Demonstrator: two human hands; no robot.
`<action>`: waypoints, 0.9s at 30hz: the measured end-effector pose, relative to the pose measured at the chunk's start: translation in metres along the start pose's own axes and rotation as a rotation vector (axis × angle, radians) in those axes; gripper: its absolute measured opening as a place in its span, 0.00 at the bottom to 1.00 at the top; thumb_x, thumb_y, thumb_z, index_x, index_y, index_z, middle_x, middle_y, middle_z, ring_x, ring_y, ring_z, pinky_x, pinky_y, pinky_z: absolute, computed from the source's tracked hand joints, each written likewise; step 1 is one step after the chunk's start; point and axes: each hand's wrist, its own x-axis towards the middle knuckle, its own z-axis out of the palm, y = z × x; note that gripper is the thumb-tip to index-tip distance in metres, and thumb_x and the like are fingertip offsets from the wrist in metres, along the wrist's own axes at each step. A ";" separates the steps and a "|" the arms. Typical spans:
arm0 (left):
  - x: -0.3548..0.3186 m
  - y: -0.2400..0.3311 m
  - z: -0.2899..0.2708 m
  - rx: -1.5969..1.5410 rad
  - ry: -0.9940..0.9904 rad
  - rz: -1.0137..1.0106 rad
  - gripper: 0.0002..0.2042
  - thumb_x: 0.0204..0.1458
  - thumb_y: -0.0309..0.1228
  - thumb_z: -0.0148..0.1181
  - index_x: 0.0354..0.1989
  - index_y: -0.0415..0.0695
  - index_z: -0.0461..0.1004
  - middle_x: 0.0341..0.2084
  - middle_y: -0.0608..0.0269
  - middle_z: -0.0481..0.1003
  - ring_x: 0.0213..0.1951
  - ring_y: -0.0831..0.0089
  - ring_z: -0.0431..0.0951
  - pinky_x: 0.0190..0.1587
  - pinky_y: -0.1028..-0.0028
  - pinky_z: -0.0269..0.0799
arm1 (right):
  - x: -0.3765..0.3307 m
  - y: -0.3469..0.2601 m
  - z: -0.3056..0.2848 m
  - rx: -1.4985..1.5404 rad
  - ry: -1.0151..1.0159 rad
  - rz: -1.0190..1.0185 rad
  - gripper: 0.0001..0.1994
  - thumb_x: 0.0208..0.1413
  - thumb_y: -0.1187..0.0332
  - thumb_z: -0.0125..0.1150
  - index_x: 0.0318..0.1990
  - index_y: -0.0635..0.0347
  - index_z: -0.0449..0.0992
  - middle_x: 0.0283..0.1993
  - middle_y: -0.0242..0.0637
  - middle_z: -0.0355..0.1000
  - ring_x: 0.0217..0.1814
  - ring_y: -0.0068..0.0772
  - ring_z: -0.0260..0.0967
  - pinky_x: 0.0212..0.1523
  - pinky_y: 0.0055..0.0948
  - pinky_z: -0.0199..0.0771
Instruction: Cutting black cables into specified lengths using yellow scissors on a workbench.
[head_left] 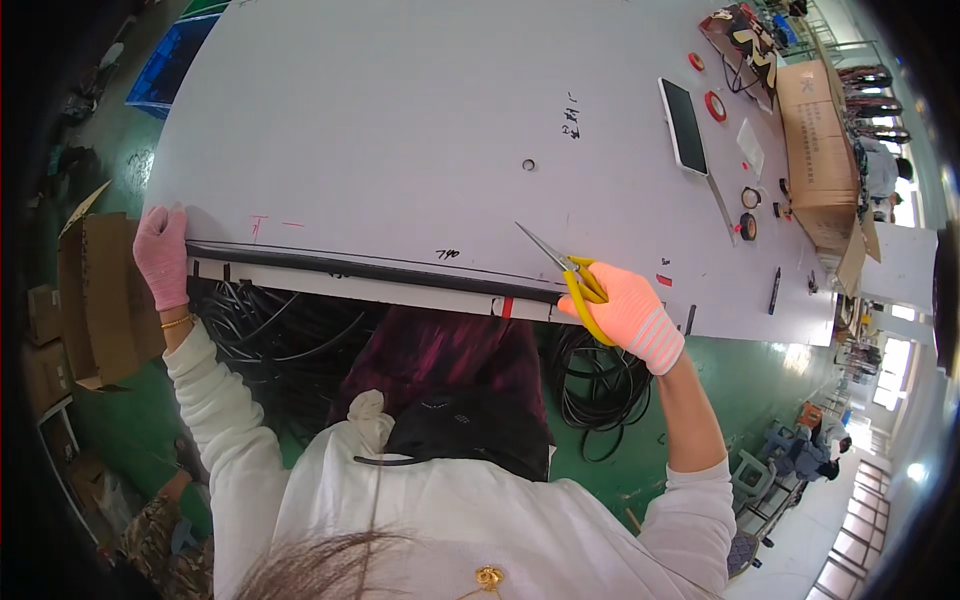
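A long black tube (370,270) lies along the near edge of the table, beside a thin ruled line. My left hand (161,258), in a pink knitted glove, is closed at the tube's left end, by the table's left corner; its fingertips are partly hidden. My right hand (628,308), in a bright orange-pink glove, grips scissors (590,300) with yellow handles. Their slim pointed blades aim up and left over the tabletop, nearly closed. The tube's right end meets the fingers of that same hand; whether they pinch it is hard to see.
On the grey table (390,120) lie a tablet (684,125), rolls of tape (715,106), a marker (775,291) and a small ring (529,165). Coils of black tubing (600,390) hang below the near edge. Cardboard boxes (815,130) stand at right and left.
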 end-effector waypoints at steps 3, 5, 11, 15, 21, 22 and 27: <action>0.000 0.001 0.000 -0.015 -0.006 -0.010 0.17 0.57 0.24 0.59 0.24 0.38 0.54 0.23 0.68 0.51 0.27 0.82 0.54 0.30 0.78 0.56 | 0.000 -0.004 -0.001 -0.039 -0.020 0.019 0.23 0.53 0.54 0.72 0.35 0.67 0.71 0.26 0.43 0.69 0.26 0.39 0.59 0.33 0.34 0.69; 0.000 0.000 -0.001 -0.026 -0.009 -0.032 0.17 0.57 0.25 0.59 0.24 0.38 0.54 0.23 0.67 0.52 0.27 0.82 0.54 0.30 0.78 0.56 | 0.001 -0.004 -0.001 -0.074 -0.048 0.030 0.23 0.53 0.52 0.72 0.39 0.66 0.74 0.30 0.45 0.74 0.29 0.43 0.68 0.36 0.35 0.72; -0.001 -0.002 0.000 -0.034 -0.014 -0.039 0.17 0.57 0.25 0.59 0.24 0.37 0.55 0.22 0.66 0.52 0.27 0.81 0.54 0.31 0.77 0.57 | 0.004 -0.009 0.001 -0.215 -0.037 0.044 0.23 0.54 0.51 0.70 0.48 0.61 0.78 0.37 0.46 0.80 0.39 0.50 0.78 0.40 0.39 0.77; -0.001 0.003 -0.001 -0.003 -0.010 -0.021 0.17 0.57 0.26 0.59 0.24 0.37 0.55 0.22 0.65 0.52 0.27 0.80 0.55 0.31 0.77 0.58 | 0.005 -0.014 0.000 -0.277 -0.039 0.087 0.23 0.54 0.49 0.69 0.48 0.59 0.78 0.37 0.45 0.80 0.38 0.51 0.79 0.39 0.41 0.78; 0.003 0.016 -0.006 0.047 -0.030 -0.011 0.14 0.57 0.26 0.58 0.25 0.35 0.59 0.22 0.60 0.57 0.27 0.76 0.61 0.33 0.73 0.62 | 0.012 -0.008 -0.001 -0.331 -0.042 0.084 0.24 0.55 0.45 0.66 0.49 0.56 0.79 0.36 0.43 0.81 0.38 0.49 0.79 0.40 0.41 0.78; 0.000 0.024 -0.005 0.263 0.047 0.172 0.10 0.56 0.26 0.57 0.26 0.36 0.64 0.22 0.59 0.61 0.28 0.74 0.64 0.34 0.71 0.65 | 0.013 -0.006 0.000 -0.336 -0.060 0.096 0.25 0.55 0.45 0.65 0.49 0.54 0.79 0.36 0.42 0.81 0.38 0.50 0.79 0.40 0.41 0.78; -0.098 0.172 0.064 0.078 -0.205 0.587 0.18 0.43 0.26 0.66 0.46 0.47 0.77 0.43 0.56 0.75 0.50 0.58 0.73 0.52 0.60 0.69 | 0.014 -0.011 -0.006 -0.382 -0.125 0.144 0.26 0.54 0.41 0.63 0.51 0.51 0.79 0.37 0.42 0.81 0.40 0.50 0.78 0.42 0.42 0.78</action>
